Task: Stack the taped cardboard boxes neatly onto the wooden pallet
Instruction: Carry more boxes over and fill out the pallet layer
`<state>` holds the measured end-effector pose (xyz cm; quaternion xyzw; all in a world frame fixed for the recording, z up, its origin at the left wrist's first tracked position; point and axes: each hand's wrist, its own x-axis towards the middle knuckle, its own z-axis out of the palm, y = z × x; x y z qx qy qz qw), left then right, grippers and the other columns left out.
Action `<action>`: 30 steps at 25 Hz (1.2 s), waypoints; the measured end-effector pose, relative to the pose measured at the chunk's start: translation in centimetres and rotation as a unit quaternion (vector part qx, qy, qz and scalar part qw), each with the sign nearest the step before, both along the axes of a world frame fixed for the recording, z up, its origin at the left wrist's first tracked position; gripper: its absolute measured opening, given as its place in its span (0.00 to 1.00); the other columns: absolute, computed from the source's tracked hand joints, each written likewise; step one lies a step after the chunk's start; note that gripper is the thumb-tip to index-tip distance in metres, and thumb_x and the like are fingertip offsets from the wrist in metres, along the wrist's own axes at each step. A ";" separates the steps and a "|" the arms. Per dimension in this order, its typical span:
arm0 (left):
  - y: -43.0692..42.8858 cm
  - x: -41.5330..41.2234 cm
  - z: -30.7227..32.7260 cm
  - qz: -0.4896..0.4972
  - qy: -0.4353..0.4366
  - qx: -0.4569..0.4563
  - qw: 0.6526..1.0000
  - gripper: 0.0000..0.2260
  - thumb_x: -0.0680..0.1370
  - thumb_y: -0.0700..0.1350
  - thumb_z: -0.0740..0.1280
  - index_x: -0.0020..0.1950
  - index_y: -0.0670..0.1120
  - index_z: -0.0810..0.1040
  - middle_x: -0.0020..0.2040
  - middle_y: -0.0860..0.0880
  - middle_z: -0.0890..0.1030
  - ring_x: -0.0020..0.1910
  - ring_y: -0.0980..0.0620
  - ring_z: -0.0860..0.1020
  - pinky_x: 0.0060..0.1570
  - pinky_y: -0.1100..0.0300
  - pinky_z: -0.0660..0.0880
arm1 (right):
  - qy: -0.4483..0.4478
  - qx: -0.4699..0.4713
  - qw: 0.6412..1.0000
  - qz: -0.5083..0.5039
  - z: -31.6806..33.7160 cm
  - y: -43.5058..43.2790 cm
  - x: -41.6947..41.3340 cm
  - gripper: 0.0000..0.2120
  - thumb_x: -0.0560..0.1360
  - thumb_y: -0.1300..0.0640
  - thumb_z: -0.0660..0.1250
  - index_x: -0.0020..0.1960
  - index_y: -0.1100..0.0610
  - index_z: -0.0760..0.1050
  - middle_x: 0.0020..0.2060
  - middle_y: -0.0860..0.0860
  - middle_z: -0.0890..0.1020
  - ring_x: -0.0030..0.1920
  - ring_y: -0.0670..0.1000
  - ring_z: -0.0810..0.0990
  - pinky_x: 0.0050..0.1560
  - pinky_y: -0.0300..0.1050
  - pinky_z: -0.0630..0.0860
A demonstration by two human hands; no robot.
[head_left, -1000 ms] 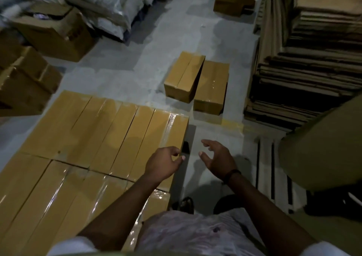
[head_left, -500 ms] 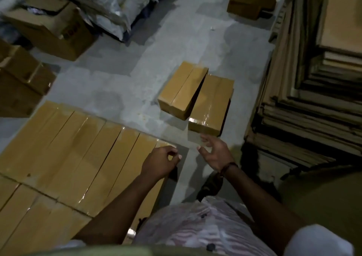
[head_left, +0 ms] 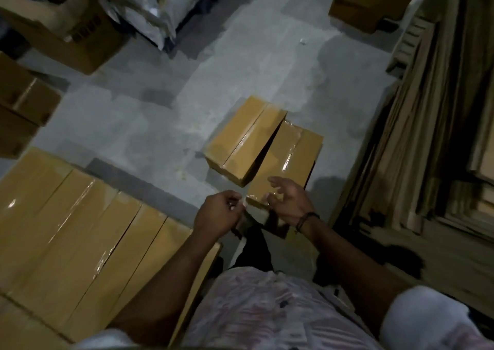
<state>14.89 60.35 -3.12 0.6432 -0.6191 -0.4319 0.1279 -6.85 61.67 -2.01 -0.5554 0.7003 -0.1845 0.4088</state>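
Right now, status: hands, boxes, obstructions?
Left hand curled, empty; right hand open over nearer brown taped cardboard box. Second box beside it. Nothing blocking.

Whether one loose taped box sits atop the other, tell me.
No: the left taped box and the right taped box lie side by side on the concrete floor.
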 end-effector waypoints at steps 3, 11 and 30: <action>-6.9 -2.3 -1.9 -0.027 -0.010 0.007 1.000 0.15 0.77 0.56 0.72 0.59 0.51 0.84 0.52 0.55 0.85 0.51 0.57 0.82 0.54 0.56 0.80 | 0.018 0.016 1.000 -0.016 -1.5 -6.7 -2.2 0.20 0.77 0.51 0.69 0.69 0.49 0.74 0.61 0.48 0.78 0.60 0.48 0.76 0.61 0.48 0.76; -21.0 -7.0 -7.7 -0.124 -0.077 0.089 0.985 0.15 0.78 0.56 0.70 0.61 0.51 0.83 0.54 0.53 0.85 0.53 0.53 0.83 0.51 0.60 0.77 | 0.060 0.120 0.986 -0.104 -9.2 -18.0 -8.1 0.22 0.74 0.49 0.70 0.67 0.51 0.75 0.61 0.54 0.79 0.59 0.56 0.79 0.60 0.54 0.78; -31.6 -25.1 -53.5 -0.214 -0.196 0.100 0.952 0.40 0.73 0.67 0.69 0.80 0.53 0.59 0.81 0.36 0.51 0.74 0.28 0.57 0.68 0.36 0.66 | 0.094 0.243 0.932 -0.253 -54.7 -24.9 -22.2 0.44 0.76 0.40 0.68 0.82 0.50 0.46 0.80 0.53 0.41 0.78 0.62 0.56 0.73 0.59 0.64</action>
